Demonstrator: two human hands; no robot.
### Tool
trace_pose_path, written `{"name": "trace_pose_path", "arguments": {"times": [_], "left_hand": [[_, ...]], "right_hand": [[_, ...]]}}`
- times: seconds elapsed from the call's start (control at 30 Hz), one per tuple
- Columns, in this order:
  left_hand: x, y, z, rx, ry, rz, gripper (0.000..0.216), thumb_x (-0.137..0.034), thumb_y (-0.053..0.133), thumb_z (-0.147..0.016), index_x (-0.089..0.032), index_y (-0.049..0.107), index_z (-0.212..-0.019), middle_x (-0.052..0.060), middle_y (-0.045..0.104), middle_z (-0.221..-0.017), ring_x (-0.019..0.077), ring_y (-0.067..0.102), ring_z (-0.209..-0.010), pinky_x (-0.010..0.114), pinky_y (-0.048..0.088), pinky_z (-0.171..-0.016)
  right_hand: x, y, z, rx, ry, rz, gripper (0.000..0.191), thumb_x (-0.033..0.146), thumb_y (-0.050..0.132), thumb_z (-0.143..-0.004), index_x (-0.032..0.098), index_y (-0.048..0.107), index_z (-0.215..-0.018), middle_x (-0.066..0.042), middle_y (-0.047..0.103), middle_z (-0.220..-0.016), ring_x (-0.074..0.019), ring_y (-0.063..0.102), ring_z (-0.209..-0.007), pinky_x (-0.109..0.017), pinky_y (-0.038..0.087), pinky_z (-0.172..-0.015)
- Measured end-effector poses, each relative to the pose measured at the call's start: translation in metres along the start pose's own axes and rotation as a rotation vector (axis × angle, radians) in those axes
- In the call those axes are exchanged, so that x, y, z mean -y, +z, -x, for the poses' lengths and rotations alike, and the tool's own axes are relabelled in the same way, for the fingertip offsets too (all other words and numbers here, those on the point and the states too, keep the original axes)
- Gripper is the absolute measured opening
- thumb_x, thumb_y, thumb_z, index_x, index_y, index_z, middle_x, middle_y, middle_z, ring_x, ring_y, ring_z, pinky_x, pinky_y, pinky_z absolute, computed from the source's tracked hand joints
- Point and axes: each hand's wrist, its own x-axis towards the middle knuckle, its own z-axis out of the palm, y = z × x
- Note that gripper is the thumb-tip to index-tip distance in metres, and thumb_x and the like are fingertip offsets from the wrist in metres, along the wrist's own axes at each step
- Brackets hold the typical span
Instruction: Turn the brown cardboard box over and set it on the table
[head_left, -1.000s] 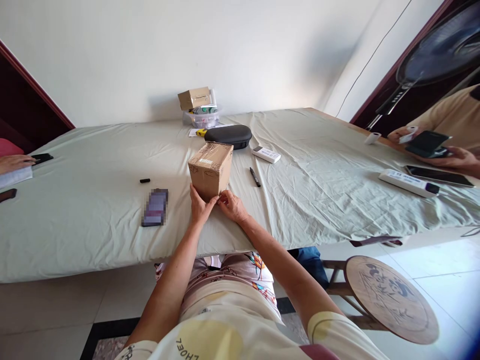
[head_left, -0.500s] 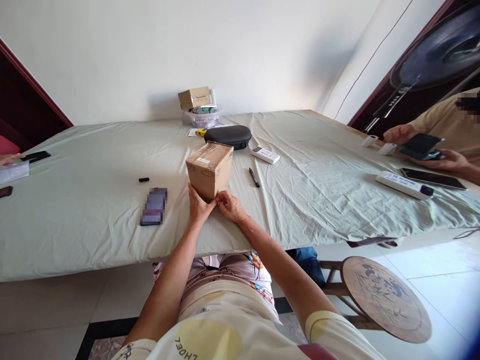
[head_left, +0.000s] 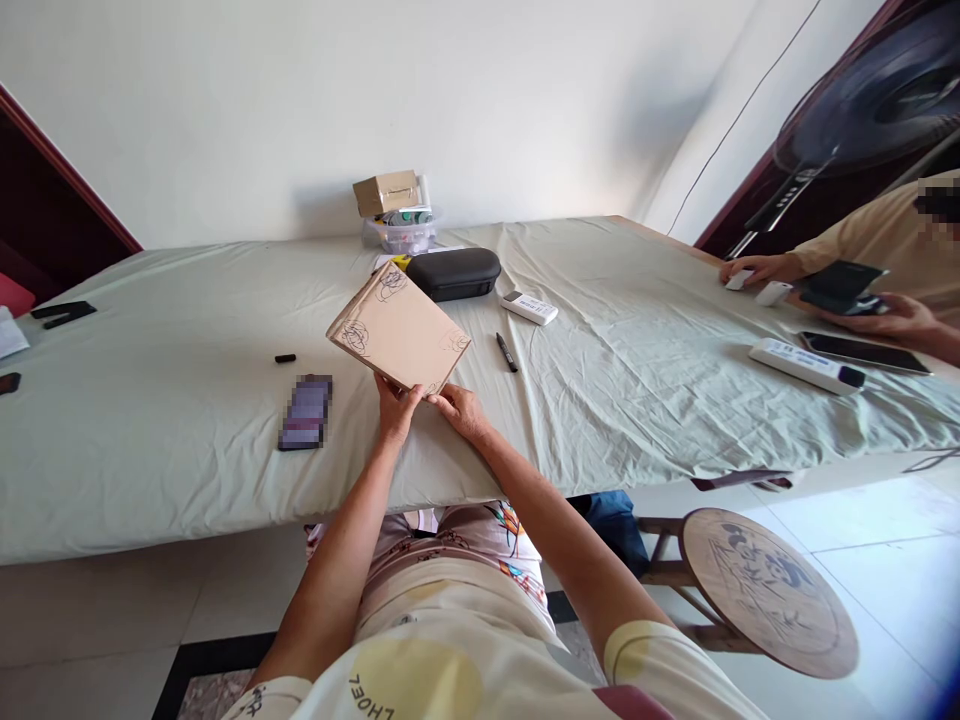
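A brown cardboard box (head_left: 399,330) is tipped back on the cloth-covered table (head_left: 187,400), its scribbled underside turned toward me. My left hand (head_left: 394,412) grips its near bottom corner from the left. My right hand (head_left: 461,410) pinches the same corner from the right. Both hands rest near the table's front edge.
On the cloth lie a dark phone (head_left: 305,411), a small black cap (head_left: 285,357), a black marker (head_left: 507,352), a white remote (head_left: 529,307) and a black case (head_left: 453,272). A small box on a tub (head_left: 390,210) stands at the back. Another person's hands (head_left: 885,310) hold a phone at the right. A wooden stool (head_left: 765,590) stands near my right.
The box has been tilted back from standing flat, so its underside now faces me. Both hands stay at its near corner. The person at the right moved a hand toward the small white rolls.
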Motion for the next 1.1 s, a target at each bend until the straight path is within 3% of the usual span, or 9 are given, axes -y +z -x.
{"name": "trace_pose_path", "arguments": {"times": [0.2,0.47,0.8,1.1], "left_hand": [[0.0022,-0.0028,-0.0022,0.052,-0.027,-0.017,0.088,-0.056,0.077,-0.080,-0.024,0.036,-0.151,0.016,0.067,-0.136,0.0294,0.066,-0.128,0.047,0.053,-0.110],[-0.0025,-0.0031,-0.0003,0.217,-0.032,0.027,0.113,-0.055,0.085,-0.075,-0.031,0.017,-0.161,0.016,0.058,-0.148,0.0266,0.064,-0.132,0.046,0.054,-0.111],[-0.0005,-0.0013,0.0004,0.155,-0.121,0.019,0.118,-0.052,0.088,-0.073,-0.029,0.016,-0.164,0.017,0.061,-0.145,0.0291,0.066,-0.130,0.045,0.057,-0.107],[-0.0037,-0.0021,-0.0001,0.148,-0.105,0.008,0.110,-0.049,0.085,-0.073,-0.025,0.022,-0.160,0.017,0.064,-0.139,0.0292,0.068,-0.126,0.046,0.058,-0.106]], "right_hand": [[0.0040,0.0000,0.0022,0.136,-0.054,-0.124,0.062,0.076,0.041,-0.102,0.022,0.071,-0.104,-0.005,0.073,-0.078,-0.0197,0.069,-0.069,-0.034,0.060,-0.072],[0.0041,-0.0001,0.0018,0.108,-0.039,-0.162,0.069,0.083,0.040,-0.098,0.021,0.068,-0.086,-0.006,0.074,-0.077,-0.0191,0.069,-0.066,-0.035,0.061,-0.068],[0.0013,-0.0004,0.0012,0.131,-0.071,-0.125,0.071,0.086,0.046,-0.094,0.020,0.071,-0.082,-0.003,0.068,-0.068,-0.0176,0.064,-0.064,-0.029,0.054,-0.061],[0.0011,0.0022,-0.0009,0.203,-0.047,-0.223,0.071,0.087,0.048,-0.092,0.020,0.071,-0.085,-0.005,0.071,-0.075,-0.0188,0.068,-0.065,-0.033,0.058,-0.069]]}}
